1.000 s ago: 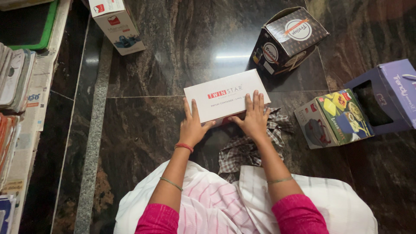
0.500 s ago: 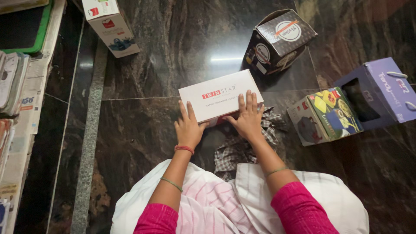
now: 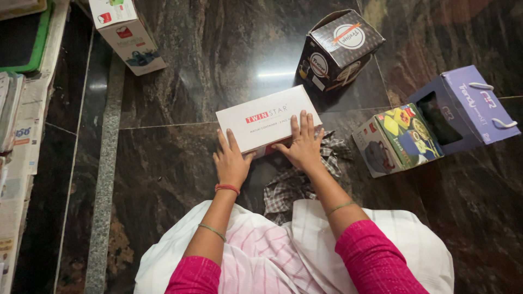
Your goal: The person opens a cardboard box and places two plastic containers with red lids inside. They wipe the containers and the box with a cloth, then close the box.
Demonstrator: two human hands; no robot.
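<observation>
Head view looks straight down at a dark polished stone floor (image 3: 180, 163), with the person's lap in white striped cloth at the bottom of the frame.

At the centre lies a flat white box (image 3: 267, 118), long side running left to right and slightly tilted, its right end higher in the frame. Both hands rest on its near edge. The left hand (image 3: 231, 161) sits at the lower left corner of the box, palm down, fingers (image 3: 224, 140) together and stretched flat onto the lid, thumb against the box's near side. It wears a red band at the wrist. The right hand (image 3: 303, 146) lies on the lower right part of the lid, fingers (image 3: 303, 123) straight and close together, flat on the top, not curled around anything.

Just under the right hand and the box's right end is a checked cloth (image 3: 297, 182), crumpled on the floor and reaching down to the lap.

Above and right of the white box stands a black carton (image 3: 338, 49), tipped on an edge, near but apart from it. At the right of the frame a colourful picture box (image 3: 396, 140) touches a purple carton (image 3: 466, 109) with white cord handles. In the upper left lies another white carton (image 3: 126, 34). Stacked papers (image 3: 16, 125) line the left edge.
</observation>
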